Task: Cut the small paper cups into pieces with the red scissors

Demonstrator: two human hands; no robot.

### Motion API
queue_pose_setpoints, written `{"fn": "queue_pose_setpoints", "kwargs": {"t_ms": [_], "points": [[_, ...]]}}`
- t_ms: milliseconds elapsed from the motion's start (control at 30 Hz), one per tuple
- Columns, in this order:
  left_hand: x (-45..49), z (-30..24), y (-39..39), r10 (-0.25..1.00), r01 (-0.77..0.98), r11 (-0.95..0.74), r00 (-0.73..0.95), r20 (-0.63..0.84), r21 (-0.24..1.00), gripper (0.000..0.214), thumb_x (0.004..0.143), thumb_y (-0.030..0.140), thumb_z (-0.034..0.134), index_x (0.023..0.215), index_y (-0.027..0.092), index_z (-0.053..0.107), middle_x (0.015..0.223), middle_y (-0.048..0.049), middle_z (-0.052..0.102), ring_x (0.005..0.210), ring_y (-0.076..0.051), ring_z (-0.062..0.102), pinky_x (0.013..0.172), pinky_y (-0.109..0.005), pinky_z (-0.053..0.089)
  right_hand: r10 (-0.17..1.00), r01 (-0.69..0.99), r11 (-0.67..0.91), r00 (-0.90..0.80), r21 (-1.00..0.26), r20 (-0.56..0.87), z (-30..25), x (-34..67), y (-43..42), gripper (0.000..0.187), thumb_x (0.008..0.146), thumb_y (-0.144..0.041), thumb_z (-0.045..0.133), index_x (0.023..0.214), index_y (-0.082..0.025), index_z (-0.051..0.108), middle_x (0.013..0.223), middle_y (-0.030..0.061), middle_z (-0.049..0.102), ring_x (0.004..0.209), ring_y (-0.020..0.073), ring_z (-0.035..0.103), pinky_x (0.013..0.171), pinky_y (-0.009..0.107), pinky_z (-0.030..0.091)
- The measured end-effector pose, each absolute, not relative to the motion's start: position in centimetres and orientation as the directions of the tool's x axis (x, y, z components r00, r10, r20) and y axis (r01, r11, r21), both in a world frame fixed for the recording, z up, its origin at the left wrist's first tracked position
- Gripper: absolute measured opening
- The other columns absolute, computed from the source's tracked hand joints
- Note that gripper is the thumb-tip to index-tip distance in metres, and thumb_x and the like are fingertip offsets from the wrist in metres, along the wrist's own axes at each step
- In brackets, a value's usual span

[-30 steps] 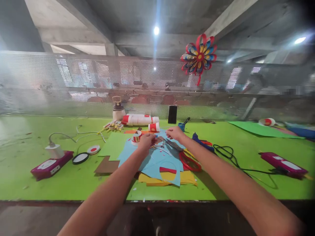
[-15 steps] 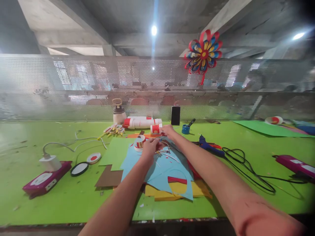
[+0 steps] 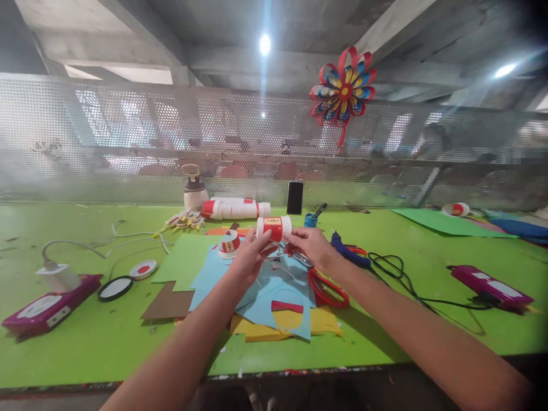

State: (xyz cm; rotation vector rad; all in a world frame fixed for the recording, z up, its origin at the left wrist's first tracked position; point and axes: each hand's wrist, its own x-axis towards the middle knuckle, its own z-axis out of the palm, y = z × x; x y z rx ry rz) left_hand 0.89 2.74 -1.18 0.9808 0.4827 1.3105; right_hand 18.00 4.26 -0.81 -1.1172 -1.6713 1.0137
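Note:
A red and white paper cup (image 3: 274, 227) lies sideways between my two hands, above the blue paper. My left hand (image 3: 252, 251) grips its left end, thumb on the near side. At the right end, my right hand (image 3: 310, 245) closes its fingers on the cup's edge. Just left of my left hand, a cut piece of paper cup (image 3: 229, 244) rests on the light blue paper (image 3: 209, 279). Red-handled scissors (image 3: 329, 290) lie under my right forearm, their blades partly hidden by my hand.
White paper cups (image 3: 240, 210) lie stacked sideways at the back, beside a bottle (image 3: 196, 191). A phone (image 3: 295, 197) stands near a blue paint jar (image 3: 310, 220). To the right are a blue glue gun (image 3: 349, 251) with its black cable and a purple power strip (image 3: 492, 287); another power strip (image 3: 51, 305) sits left.
The cup has come from the back of the table towards me and is now held in both hands. My view has shifted slightly; the scissors are now uncovered.

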Motion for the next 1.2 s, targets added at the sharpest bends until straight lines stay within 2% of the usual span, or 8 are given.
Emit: {"fn": "queue_pose_setpoints", "kwargs": {"t_ms": [133, 267, 433, 533, 633, 867, 1033, 1200], "points": [[0.8, -1.2, 2.9, 0.943, -0.586, -0.094, 0.208, 0.261, 0.805, 0.033, 0.076, 0.030, 0.077, 0.101, 0.016, 0.062, 0.102, -0.0090, 0.070, 0.095, -0.020, 0.067, 0.091, -0.038, 0.049, 0.910, 0.332, 0.384, -0.296, -0.862, 0.291, -0.5, 18.4, 3.0, 0.021, 0.094, -0.033, 0.061, 0.097, -0.013, 0.065, 0.084, 0.0007, 0.068, 0.072, 0.0136, 0.066, 0.069, 0.032, 0.056], [0.1, -0.8, 3.2, 0.947, -0.594, -0.108, 0.182, 0.264, 0.797, 0.037, 0.075, 0.031, 0.077, 0.104, 0.017, 0.060, 0.100, -0.0084, 0.069, 0.090, -0.021, 0.067, 0.085, -0.040, 0.053, 0.918, 0.544, 0.390, -0.287, -0.742, 0.272, 0.1, 20.8, 3.1, 0.026, 0.097, -0.033, 0.055, 0.110, -0.013, 0.063, 0.089, 0.0037, 0.068, 0.074, 0.0147, 0.066, 0.073, 0.034, 0.056], [-0.7, 0.5, 3.0, 0.940, -0.593, -0.188, 0.122, 0.318, 0.783, 0.049, 0.075, 0.028, 0.076, 0.118, 0.019, 0.054, 0.107, -0.0096, 0.068, 0.091, -0.023, 0.067, 0.078, -0.040, 0.056, 0.947, 0.871, 0.317, -0.311, -0.375, 0.076, 0.5, 25.2, 2.7, 0.025, 0.087, -0.038, 0.067, 0.100, -0.016, 0.068, 0.089, 0.0036, 0.068, 0.083, 0.0190, 0.064, 0.082, 0.041, 0.051], [-0.7, 1.1, 2.5, 0.930, -0.593, -0.223, 0.109, 0.352, 0.773, 0.060, 0.073, 0.024, 0.077, 0.126, 0.022, 0.049, 0.104, -0.0076, 0.068, 0.086, -0.021, 0.067, 0.074, -0.036, 0.057, 0.947, 0.935, 0.308, -0.319, -0.179, -0.037, -0.1, 26.5, 1.7, 0.035, 0.079, -0.040, 0.072, 0.105, -0.017, 0.068, 0.097, 0.0066, 0.070, 0.091, 0.0239, 0.065, 0.083, 0.044, 0.048], [-0.6, 1.4, 2.1, 0.932, -0.590, -0.228, 0.098, 0.349, 0.774, 0.071, 0.069, 0.022, 0.079, 0.132, 0.024, 0.046, 0.101, -0.0056, 0.068, 0.083, -0.019, 0.066, 0.072, -0.033, 0.057, 0.939, 0.943, 0.323, -0.330, -0.083, -0.094, -0.6, 26.4, 0.8, 0.040, 0.075, -0.035, 0.069, 0.112, -0.022, 0.067, 0.100, 0.0110, 0.072, 0.095, 0.0311, 0.066, 0.076, 0.040, 0.046], [-0.5, 1.5, 1.9, 0.929, -0.570, -0.245, 0.095, 0.359, 0.784, 0.085, 0.063, 0.018, 0.082, 0.137, 0.027, 0.041, 0.104, -0.0049, 0.069, 0.087, -0.020, 0.067, 0.078, -0.033, 0.056, 0.937, 0.948, 0.314, -0.317, -0.043, -0.144, -1.0, 25.5, 0.6, 0.068, 0.069, -0.026, 0.069, 0.135, -0.025, 0.050, 0.106, 0.0117, 0.070, 0.093, 0.0321, 0.066, 0.065, 0.033, 0.044], [-0.6, 1.4, 2.1, 0.901, -0.548, -0.313, 0.085, 0.425, 0.775, 0.072, 0.063, 0.019, 0.082, 0.128, 0.021, 0.050, 0.097, -0.0053, 0.069, 0.087, -0.019, 0.066, 0.080, -0.031, 0.055, 0.938, 0.959, 0.268, -0.281, -0.088, -0.205, -2.2, 26.0, 1.4, 0.047, 0.088, -0.036, 0.066, 0.130, -0.019, 0.053, 0.111, 0.0074, 0.066, 0.090, 0.0214, 0.065, 0.078, 0.040, 0.054], [-0.9, 1.2, 2.4, 0.917, -0.601, -0.257, 0.094, 0.387, 0.757, 0.049, 0.072, 0.022, 0.077, 0.117, 0.019, 0.059, 0.099, -0.0063, 0.069, 0.090, -0.019, 0.066, 0.081, -0.031, 0.056, 0.971, 0.975, 0.158, -0.182, -0.155, -0.155, -2.6, 25.9, 2.3, 0.029, 0.094, -0.034, 0.060, 0.119, -0.018, 0.061, 0.117, 0.0080, 0.064, 0.099, 0.0216, 0.064, 0.086, 0.043, 0.054]]}}
